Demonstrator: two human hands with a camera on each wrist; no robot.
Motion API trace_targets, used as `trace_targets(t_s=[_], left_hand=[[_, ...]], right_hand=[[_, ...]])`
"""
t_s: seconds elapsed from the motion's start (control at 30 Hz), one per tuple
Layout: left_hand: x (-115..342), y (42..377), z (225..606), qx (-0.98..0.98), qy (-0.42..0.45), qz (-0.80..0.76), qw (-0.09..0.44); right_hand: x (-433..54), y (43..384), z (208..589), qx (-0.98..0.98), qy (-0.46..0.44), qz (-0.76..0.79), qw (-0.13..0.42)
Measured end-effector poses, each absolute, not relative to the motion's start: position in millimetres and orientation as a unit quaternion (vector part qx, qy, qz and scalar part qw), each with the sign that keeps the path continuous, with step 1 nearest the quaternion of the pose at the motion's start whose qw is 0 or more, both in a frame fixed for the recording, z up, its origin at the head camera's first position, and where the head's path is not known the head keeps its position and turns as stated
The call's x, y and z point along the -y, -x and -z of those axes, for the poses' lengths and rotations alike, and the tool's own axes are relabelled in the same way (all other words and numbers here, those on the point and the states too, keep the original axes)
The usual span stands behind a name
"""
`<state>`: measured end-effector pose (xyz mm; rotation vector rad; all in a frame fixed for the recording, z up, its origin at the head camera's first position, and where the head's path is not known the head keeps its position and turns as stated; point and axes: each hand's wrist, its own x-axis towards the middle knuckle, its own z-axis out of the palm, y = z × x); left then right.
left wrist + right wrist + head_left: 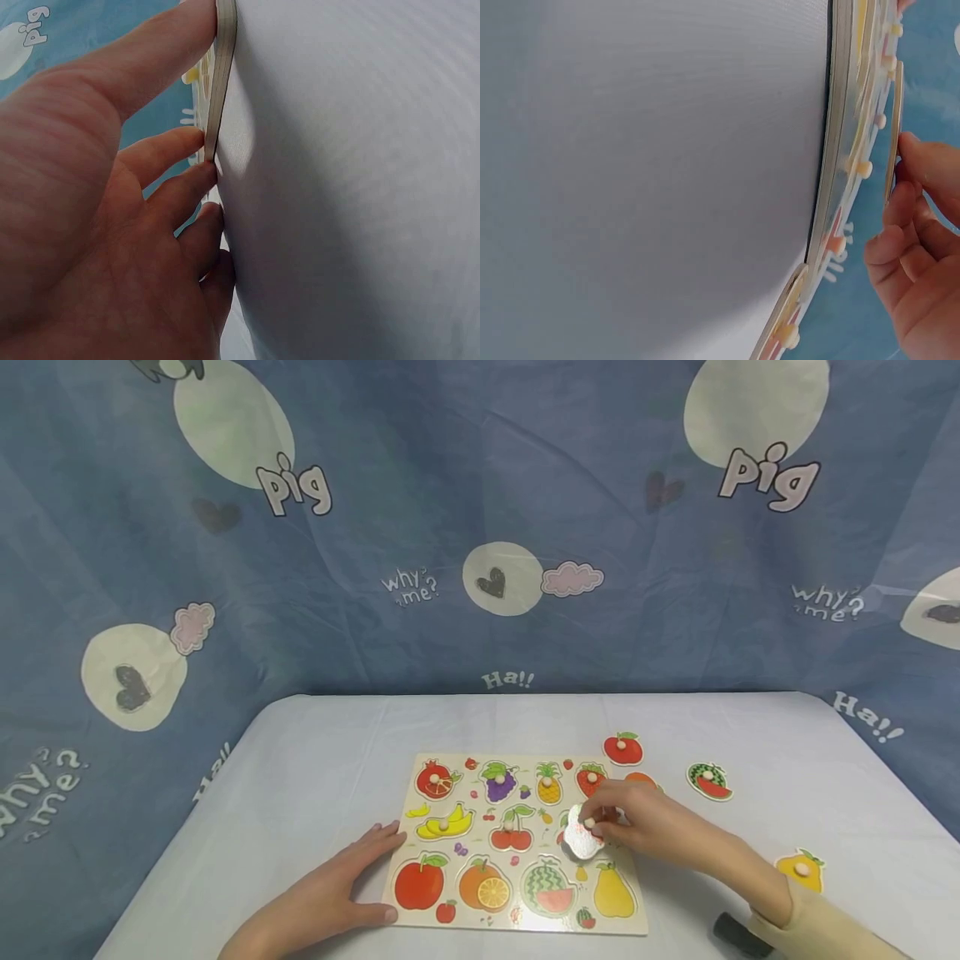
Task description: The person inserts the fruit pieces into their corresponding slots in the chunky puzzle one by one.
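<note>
The table is covered in white cloth (322, 752), and a blue printed backdrop (420, 460) hangs at 12 o'clock behind it. A fruit knob puzzle board (480, 843) lies flat on the cloth, near the table's 6 o'clock side. From the board's centre, an apple piece (623, 748) and a partly hidden orange piece (639, 777) lie at 2 o'clock, a watermelon piece (708, 782) between 2 and 3, a pear piece (801, 870) at 3, and a black object (741, 935) towards 4, partly behind the sleeve (817, 927). The right hand (637, 814) pinches a puzzle piece (579, 839) by its knob, above the board's 3 o'clock side; glare obscures its picture. That hand obstructs part of the orange piece. The left hand (348, 881), fingers extended, touches the board's edge around 9 o'clock.
</note>
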<state>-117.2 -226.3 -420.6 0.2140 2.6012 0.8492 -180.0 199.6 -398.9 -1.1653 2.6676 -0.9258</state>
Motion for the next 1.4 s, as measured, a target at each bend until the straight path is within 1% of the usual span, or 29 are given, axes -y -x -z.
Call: trace_targets(t_s=[0.33,0.77,1.4], left_hand=[[226,117,420,-0.928,-0.075,-0.306,0.2],[226,117,421,-0.927,-0.079,-0.309,0.2],[226,117,419,-0.928,-0.084,-0.307,0.194]], right_hand=[[-195,184,404,-0.878,0.367,0.301,0.06],[-190,189,405,-0.88,0.349,0.305,0.104],[-189,191,409,-0.89,0.329,0.291,0.123]])
